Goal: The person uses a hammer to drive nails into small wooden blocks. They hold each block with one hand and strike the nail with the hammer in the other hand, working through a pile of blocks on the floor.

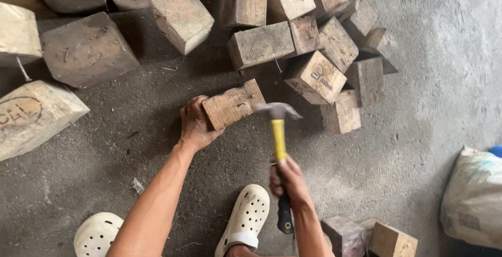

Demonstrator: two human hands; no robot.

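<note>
Left hand (195,125) clamped on wood block (233,104), right hand (288,182) fisted around yellow-handled hammer (278,134), both arms outstretched.

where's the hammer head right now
In the head view, centre frame: the hammer head is at the right end of the wood block held by the left hand.

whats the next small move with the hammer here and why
Probably work the hammer head's claw against the bent nail on the wood block and lever gently. The head sits at the block's right end, blurred; the left hand braces the other end and the right hand grips the handle.
</note>
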